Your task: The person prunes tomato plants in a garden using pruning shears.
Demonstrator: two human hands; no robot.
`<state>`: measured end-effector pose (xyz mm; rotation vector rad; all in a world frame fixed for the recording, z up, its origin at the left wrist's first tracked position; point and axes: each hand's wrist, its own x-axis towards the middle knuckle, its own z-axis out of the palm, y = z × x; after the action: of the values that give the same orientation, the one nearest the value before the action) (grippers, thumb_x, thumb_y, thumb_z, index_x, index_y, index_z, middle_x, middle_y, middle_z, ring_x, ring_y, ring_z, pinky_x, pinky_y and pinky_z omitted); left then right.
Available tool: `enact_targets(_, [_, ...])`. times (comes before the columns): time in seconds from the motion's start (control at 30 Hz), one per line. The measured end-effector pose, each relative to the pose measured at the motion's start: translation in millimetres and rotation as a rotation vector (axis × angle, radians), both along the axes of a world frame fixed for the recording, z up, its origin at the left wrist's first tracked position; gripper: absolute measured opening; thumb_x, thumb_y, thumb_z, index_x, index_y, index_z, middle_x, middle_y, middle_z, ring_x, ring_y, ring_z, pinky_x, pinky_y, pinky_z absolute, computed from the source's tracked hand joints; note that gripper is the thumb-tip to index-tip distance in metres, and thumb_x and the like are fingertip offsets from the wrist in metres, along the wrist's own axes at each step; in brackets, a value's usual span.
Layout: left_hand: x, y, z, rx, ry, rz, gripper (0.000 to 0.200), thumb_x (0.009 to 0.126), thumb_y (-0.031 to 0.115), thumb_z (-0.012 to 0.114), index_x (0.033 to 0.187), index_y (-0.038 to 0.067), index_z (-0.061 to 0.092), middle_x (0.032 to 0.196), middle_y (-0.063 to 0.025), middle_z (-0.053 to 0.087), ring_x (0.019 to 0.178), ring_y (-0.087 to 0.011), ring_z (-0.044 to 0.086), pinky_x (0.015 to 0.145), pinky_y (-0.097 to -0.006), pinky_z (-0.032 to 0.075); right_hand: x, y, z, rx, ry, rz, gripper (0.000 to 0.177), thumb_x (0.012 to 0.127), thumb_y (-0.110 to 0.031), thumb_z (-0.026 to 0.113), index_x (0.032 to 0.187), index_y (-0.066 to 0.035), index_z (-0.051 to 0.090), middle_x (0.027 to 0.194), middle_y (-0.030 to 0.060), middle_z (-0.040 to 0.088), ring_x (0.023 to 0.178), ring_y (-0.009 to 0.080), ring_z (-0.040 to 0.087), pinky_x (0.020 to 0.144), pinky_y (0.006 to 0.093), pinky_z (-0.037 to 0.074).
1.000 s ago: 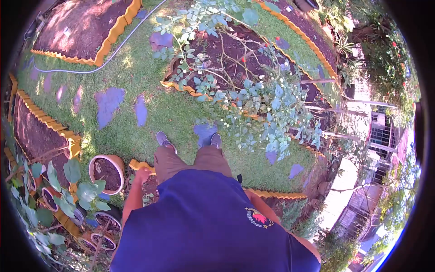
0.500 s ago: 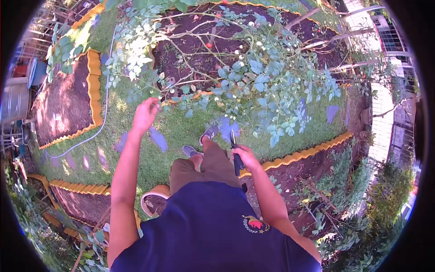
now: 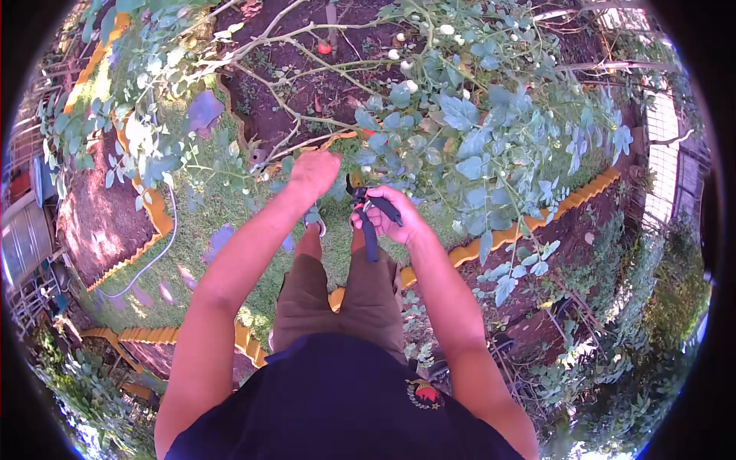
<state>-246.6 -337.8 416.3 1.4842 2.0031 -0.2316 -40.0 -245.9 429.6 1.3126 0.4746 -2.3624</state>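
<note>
On my feed, the leafy plant sprawls from ten to three o'clock, its bare, knotty branches crossing the dark soil bed and its foliage crowding in just past both hands. Pale round fruits hang near twelve, with a red fruit at half past eleven. Scalloped yellow edging runs out towards three, and a thin hose bends across short grass near nine.

The shears, with smooth dark handles standing apart, are at the centre, gripped by the right hand. The left hand is at half past ten, near the stems, knuckles up and fingers curled under; I cannot tell whether it pinches anything.

Against half a second ago, I see the hands much nearer each other, the shears tipped from twelve towards eleven, and the plant filling more of my view
</note>
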Motion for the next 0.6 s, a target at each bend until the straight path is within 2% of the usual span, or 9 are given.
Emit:
enact_targets(0.13, [4, 1, -12, -0.030, 0.055, -0.006, 0.018, 0.085, 0.006, 0.058, 0.097, 0.005, 0.072, 0.089, -0.0144, 0.075, 0.086, -0.0294, 0.075, 0.073, -0.0424, 0.061, -7, 3, -20, -0.063, -0.012, -0.001, 0.044, 0.085, -0.047, 0.063, 0.098, -0.006, 0.068, 0.093, 0.0149, 0.074, 0.083, 0.0247, 0.074, 0.076, 0.0391, 0.056])
enact_targets(0.23, [-1, 1, -21, 0.009, 0.028, -0.056, 0.017, 0.084, 0.007, 0.059, 0.093, 0.004, 0.073, 0.086, -0.0145, 0.074, 0.083, -0.0289, 0.075, 0.070, -0.0416, 0.061, -9, 4, -27, -0.083, -0.034, -0.019, 0.044, 0.084, -0.045, 0.064, 0.098, -0.004, 0.068, 0.091, 0.0164, 0.074, 0.081, 0.0268, 0.074, 0.074, 0.0402, 0.058])
enact_targets(0.33, [-4, -2, -27, 0.083, 0.012, -0.052, 0.015, 0.083, 0.006, 0.058, 0.093, 0.003, 0.070, 0.081, -0.0160, 0.072, 0.081, -0.0313, 0.074, 0.068, -0.0429, 0.061, -12, 6, -29, -0.084, -0.054, -0.023, 0.043, 0.083, -0.043, 0.067, 0.097, -0.003, 0.067, 0.090, 0.0180, 0.074, 0.079, 0.0288, 0.074, 0.074, 0.0415, 0.059])
enact_targets(0.6, [-2, -3, -27, 0.102, 0.032, -0.032, 0.015, 0.082, 0.007, 0.062, 0.090, 0.004, 0.074, 0.083, -0.0134, 0.074, 0.080, -0.0271, 0.075, 0.069, -0.0384, 0.062, -28, 8, -33, -0.076, -0.131, -0.049, 0.041, 0.083, -0.039, 0.068, 0.097, -0.001, 0.066, 0.087, 0.0195, 0.073, 0.076, 0.0309, 0.074, 0.071, 0.0417, 0.061])
